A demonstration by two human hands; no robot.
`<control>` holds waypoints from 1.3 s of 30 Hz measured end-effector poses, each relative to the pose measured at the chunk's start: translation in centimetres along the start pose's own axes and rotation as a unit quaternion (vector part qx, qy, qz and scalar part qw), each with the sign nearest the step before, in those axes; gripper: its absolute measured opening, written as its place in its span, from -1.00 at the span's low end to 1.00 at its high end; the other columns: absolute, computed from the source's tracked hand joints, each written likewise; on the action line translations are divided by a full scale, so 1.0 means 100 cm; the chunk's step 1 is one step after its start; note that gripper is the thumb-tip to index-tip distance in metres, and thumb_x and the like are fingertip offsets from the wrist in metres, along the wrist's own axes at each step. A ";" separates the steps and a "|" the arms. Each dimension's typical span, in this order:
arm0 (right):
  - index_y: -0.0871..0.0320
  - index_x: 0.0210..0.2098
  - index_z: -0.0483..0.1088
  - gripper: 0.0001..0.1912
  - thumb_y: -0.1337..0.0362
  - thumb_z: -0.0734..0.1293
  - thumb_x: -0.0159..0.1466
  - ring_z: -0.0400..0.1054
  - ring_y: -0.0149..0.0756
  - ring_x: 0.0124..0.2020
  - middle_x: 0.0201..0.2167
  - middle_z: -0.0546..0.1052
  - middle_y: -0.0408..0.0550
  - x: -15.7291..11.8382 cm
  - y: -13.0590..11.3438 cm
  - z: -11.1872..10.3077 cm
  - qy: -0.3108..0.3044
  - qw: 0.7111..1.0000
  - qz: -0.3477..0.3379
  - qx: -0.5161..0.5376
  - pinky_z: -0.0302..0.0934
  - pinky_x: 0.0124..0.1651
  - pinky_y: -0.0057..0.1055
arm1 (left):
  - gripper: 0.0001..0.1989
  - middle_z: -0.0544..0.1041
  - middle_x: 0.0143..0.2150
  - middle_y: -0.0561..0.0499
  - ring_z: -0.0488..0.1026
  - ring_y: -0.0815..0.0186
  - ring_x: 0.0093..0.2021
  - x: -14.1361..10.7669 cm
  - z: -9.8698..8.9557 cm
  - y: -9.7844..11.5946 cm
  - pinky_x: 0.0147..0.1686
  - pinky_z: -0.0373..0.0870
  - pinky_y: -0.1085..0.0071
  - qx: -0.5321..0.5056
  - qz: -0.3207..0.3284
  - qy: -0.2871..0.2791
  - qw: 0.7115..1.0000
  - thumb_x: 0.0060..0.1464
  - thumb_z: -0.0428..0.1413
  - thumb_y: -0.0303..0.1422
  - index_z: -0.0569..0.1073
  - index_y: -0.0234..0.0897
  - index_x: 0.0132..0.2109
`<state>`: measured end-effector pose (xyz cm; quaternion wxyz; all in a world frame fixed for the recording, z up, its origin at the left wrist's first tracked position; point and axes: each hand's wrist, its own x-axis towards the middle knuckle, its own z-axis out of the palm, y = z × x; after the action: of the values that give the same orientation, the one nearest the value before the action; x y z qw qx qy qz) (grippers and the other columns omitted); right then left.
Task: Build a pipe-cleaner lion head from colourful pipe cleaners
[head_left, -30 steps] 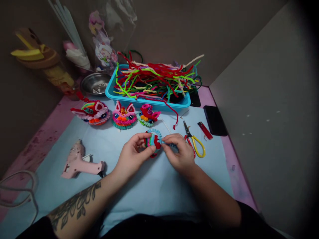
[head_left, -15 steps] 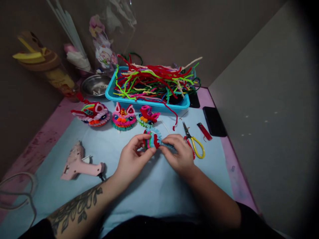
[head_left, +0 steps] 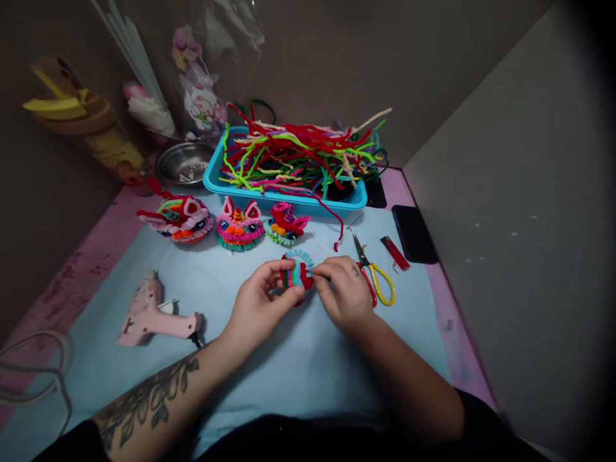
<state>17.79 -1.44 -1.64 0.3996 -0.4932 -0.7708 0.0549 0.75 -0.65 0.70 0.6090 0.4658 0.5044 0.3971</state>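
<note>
Between the thumb and fingers of my left hand point(head_left: 262, 298) is a small striped pipe-cleaner craft piece point(head_left: 299, 274), in red, green, pink and blue with a looped light-blue edge. My right hand point(head_left: 345, 289) is closed in a pinch at the right side of this piece, on the light-blue pipe cleaner at its edge; the fingers mostly hide the strand. Behind my hands stand finished pipe-cleaner lion heads: a red and pink one point(head_left: 180, 218), a pink one point(head_left: 239, 224) and a smaller red one point(head_left: 285, 224). Scissors point(head_left: 373, 273) with red and yellow handles lie just right of my right hand.
A blue basket point(head_left: 289, 200) heaped with coloured pipe cleaners point(head_left: 303, 147) stands at the back. A pink glue gun point(head_left: 156, 314) lies left, its cord trailing. Right are a red lighter point(head_left: 394, 253) and a black phone point(head_left: 414, 234). A metal bowl point(head_left: 185, 160) and a cup point(head_left: 103, 138) stand back left.
The craft piece has shifted slightly right and turned in my left hand. My right hand has lifted and re-gripped at its edge; the blue strand seen under the right fingers is now hidden.
</note>
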 end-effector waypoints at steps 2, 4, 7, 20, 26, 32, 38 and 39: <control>0.10 -0.22 0.36 -0.85 0.41 0.21 0.25 0.29 -0.22 -0.26 -0.32 0.43 -0.01 0.001 0.000 -0.001 -0.013 1.000 -0.002 -0.009 0.24 -0.17 -0.23 | -0.59 0.51 -0.22 -0.07 0.44 0.26 -0.21 0.002 -0.001 0.000 -0.28 0.42 0.37 -0.008 -0.008 -0.008 1.000 -0.18 0.28 -0.30 0.42 -0.32 -0.13; 0.11 -0.24 0.36 -0.86 0.41 0.21 0.26 0.28 -0.21 -0.25 -0.33 0.42 -0.01 0.002 0.000 0.000 -0.030 0.999 0.000 -0.021 0.23 -0.17 -0.24 | -0.57 0.51 -0.25 -0.06 0.44 0.29 -0.26 0.004 -0.002 -0.001 -0.30 0.40 0.39 -0.016 -0.023 -0.022 0.999 -0.19 0.29 -0.30 0.42 -0.33 -0.12; 0.13 -0.26 0.35 -0.87 0.42 0.20 0.26 0.26 -0.19 -0.24 -0.31 0.41 0.01 0.003 0.000 0.000 -0.058 0.998 0.006 -0.036 0.21 -0.17 -0.24 | -0.53 0.49 -0.33 -0.02 0.41 0.36 -0.40 0.006 -0.004 -0.002 -0.47 0.35 0.46 -0.034 -0.060 -0.047 0.997 -0.18 0.29 -0.27 0.40 -0.34 -0.09; 0.15 -0.37 0.32 -0.85 0.40 0.15 0.26 0.29 -0.22 -0.30 -0.40 0.39 -0.01 0.007 -0.004 -0.004 -0.104 0.991 0.081 0.036 0.22 -0.23 -0.28 | -0.58 0.51 -0.31 -0.03 0.43 0.30 -0.29 0.006 -0.002 -0.002 -0.28 0.38 0.38 0.000 -0.027 -0.020 0.999 -0.19 0.29 -0.30 0.45 -0.33 -0.13; 0.11 -0.28 0.39 -0.91 0.33 0.28 0.20 0.38 -0.28 -0.26 -0.32 0.49 -0.08 0.003 -0.005 -0.001 -0.039 0.960 0.207 0.185 0.28 -0.18 -0.34 | -0.55 0.53 -0.24 -0.09 0.46 0.26 -0.23 0.008 -0.006 -0.003 -0.24 0.40 0.34 -0.034 -0.023 -0.015 0.999 -0.17 0.29 -0.29 0.43 -0.33 -0.10; 0.15 -0.40 0.37 -0.83 0.19 0.39 0.09 0.35 -0.39 -0.46 -0.47 0.47 -0.14 0.001 -0.003 0.009 -0.018 0.849 0.366 0.380 0.26 -0.39 -0.45 | -0.57 0.51 -0.16 -0.11 0.45 0.23 -0.18 0.004 -0.003 -0.001 -0.30 0.44 0.36 -0.026 -0.014 0.002 1.000 -0.15 0.28 -0.29 0.42 -0.32 -0.10; 0.14 -0.44 0.30 -0.69 0.16 0.48 -0.02 0.30 -0.44 -0.49 -0.52 0.40 -0.19 0.003 -0.006 0.011 0.018 0.816 0.387 0.429 0.23 -0.43 -0.49 | -0.57 0.51 -0.21 -0.08 0.45 0.25 -0.21 0.001 0.000 -0.001 -0.35 0.45 0.39 -0.021 -0.018 -0.002 1.000 -0.14 0.27 -0.29 0.41 -0.30 -0.09; 0.14 -0.44 0.30 -0.70 0.16 0.47 -0.01 0.29 -0.44 -0.49 -0.52 0.39 -0.19 0.003 -0.006 0.011 0.015 0.819 0.384 0.425 0.23 -0.43 -0.49 | -0.57 0.51 -0.22 -0.07 0.45 0.25 -0.22 0.001 0.000 -0.002 -0.36 0.45 0.39 -0.022 -0.019 -0.002 1.000 -0.15 0.27 -0.29 0.41 -0.30 -0.10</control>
<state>16.54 -1.13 -1.91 0.5275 -0.5312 -0.4129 0.5187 0.80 -0.60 0.53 0.6274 0.4435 0.5030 0.3959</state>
